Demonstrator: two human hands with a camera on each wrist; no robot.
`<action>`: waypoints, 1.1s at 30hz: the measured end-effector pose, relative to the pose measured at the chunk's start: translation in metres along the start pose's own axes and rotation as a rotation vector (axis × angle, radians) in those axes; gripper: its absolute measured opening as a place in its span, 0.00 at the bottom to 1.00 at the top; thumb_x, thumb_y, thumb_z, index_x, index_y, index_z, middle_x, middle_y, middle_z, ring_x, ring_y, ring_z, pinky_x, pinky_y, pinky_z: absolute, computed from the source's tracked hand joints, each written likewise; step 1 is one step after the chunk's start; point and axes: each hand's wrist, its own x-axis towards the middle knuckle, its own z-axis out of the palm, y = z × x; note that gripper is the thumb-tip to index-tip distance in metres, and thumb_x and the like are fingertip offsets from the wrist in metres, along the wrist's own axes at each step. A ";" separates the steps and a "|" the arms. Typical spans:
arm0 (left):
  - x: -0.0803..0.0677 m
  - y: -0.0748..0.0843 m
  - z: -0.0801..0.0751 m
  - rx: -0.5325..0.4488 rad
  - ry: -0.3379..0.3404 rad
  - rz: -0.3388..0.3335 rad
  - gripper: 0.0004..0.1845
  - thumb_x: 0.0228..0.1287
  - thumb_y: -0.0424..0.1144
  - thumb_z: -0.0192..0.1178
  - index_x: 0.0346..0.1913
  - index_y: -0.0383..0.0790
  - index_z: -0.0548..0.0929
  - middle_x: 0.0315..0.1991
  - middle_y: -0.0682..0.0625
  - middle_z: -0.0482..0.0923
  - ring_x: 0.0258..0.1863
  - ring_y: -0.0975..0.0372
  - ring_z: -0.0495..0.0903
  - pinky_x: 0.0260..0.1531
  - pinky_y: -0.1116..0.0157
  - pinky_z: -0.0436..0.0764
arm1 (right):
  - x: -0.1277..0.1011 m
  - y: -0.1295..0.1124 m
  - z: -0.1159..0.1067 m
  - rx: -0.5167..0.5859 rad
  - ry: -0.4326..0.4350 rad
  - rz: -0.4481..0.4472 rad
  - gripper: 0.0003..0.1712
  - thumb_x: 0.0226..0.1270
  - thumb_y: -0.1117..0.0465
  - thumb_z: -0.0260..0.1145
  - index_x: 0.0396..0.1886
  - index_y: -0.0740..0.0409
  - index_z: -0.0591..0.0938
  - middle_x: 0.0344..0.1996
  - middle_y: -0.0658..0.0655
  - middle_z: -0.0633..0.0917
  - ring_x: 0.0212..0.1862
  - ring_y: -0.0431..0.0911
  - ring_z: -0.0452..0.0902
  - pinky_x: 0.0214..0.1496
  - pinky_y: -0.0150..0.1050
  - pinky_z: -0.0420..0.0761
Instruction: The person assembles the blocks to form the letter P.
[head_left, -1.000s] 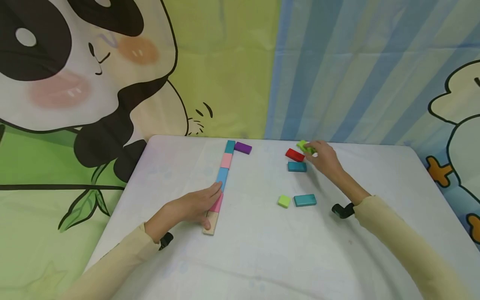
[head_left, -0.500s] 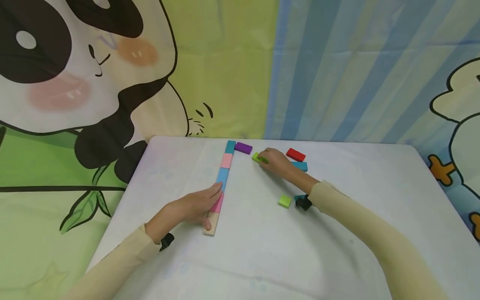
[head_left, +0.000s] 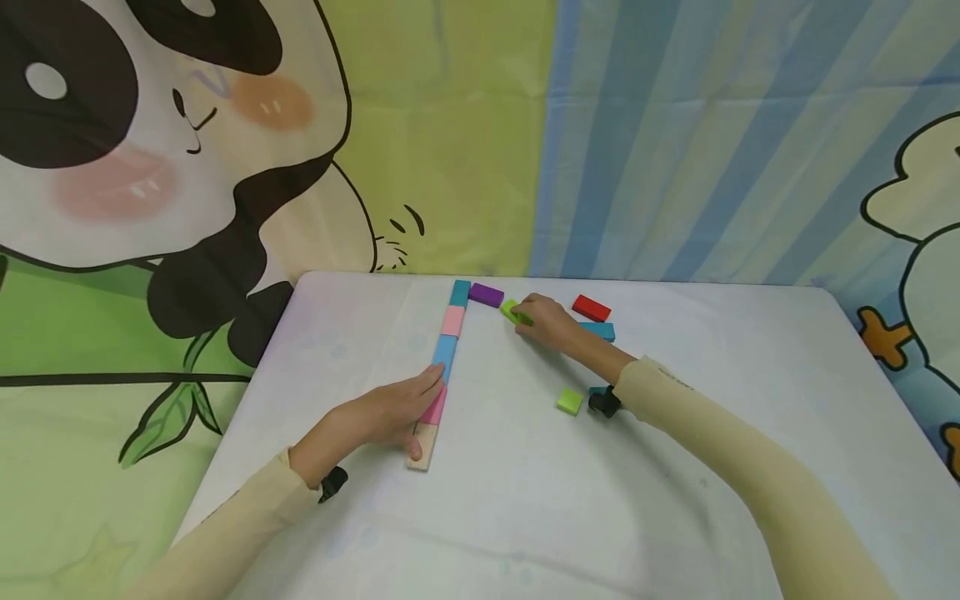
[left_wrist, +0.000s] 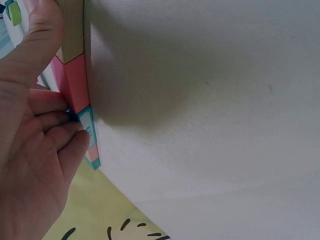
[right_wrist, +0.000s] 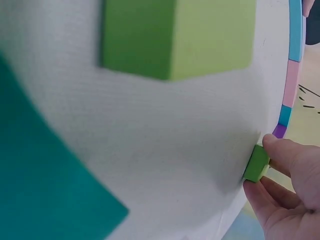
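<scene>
The right hand (head_left: 547, 322) pinched a green block (right_wrist: 257, 163) near the purple block (head_left: 486, 295). The left hand (head_left: 390, 408) touched the row (head_left: 447, 346), its fingers loose, not clenched.

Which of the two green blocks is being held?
The far green block, beside the purple block, is pinched by the right hand; the near green block lies untouched.

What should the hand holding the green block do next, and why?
I'd probably have the right hand nudge the green block snug against the purple block. The hand pinches green close to purple, which sits at the row's far end; I can't tell whether green touches purple.
</scene>
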 end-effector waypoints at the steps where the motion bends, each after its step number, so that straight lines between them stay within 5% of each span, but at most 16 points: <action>1: 0.000 0.000 0.000 0.000 0.005 0.005 0.61 0.47 0.60 0.67 0.75 0.29 0.48 0.79 0.38 0.38 0.78 0.49 0.45 0.74 0.54 0.58 | 0.000 -0.001 -0.001 -0.001 -0.005 0.001 0.24 0.66 0.60 0.66 0.61 0.63 0.78 0.56 0.66 0.80 0.58 0.56 0.76 0.62 0.49 0.78; 11: 0.003 0.001 0.005 -0.001 0.012 0.023 0.61 0.47 0.61 0.67 0.75 0.29 0.48 0.79 0.38 0.39 0.78 0.49 0.45 0.73 0.55 0.59 | -0.017 0.000 -0.018 0.018 -0.029 -0.006 0.30 0.66 0.58 0.66 0.66 0.62 0.73 0.61 0.65 0.76 0.64 0.57 0.72 0.65 0.51 0.75; 18: 0.000 0.001 0.000 -0.002 0.010 0.008 0.60 0.48 0.59 0.68 0.75 0.29 0.48 0.79 0.38 0.39 0.78 0.48 0.44 0.74 0.54 0.59 | -0.081 0.013 -0.048 -0.033 0.025 -0.097 0.28 0.64 0.61 0.68 0.64 0.62 0.75 0.61 0.66 0.76 0.64 0.60 0.71 0.63 0.55 0.76; 27: -0.002 0.000 -0.002 0.023 0.027 0.023 0.61 0.47 0.59 0.68 0.75 0.27 0.50 0.78 0.36 0.41 0.78 0.47 0.47 0.73 0.54 0.60 | -0.171 0.033 -0.031 -0.171 -0.179 -0.124 0.27 0.59 0.60 0.72 0.59 0.58 0.78 0.56 0.62 0.79 0.57 0.57 0.76 0.51 0.49 0.84; 33: 0.000 0.002 -0.002 -0.004 0.022 0.022 0.61 0.47 0.59 0.69 0.75 0.27 0.49 0.78 0.36 0.40 0.78 0.47 0.46 0.73 0.53 0.60 | -0.184 0.045 -0.023 -0.206 -0.034 -0.189 0.25 0.56 0.63 0.73 0.55 0.60 0.80 0.46 0.58 0.82 0.48 0.50 0.79 0.48 0.42 0.85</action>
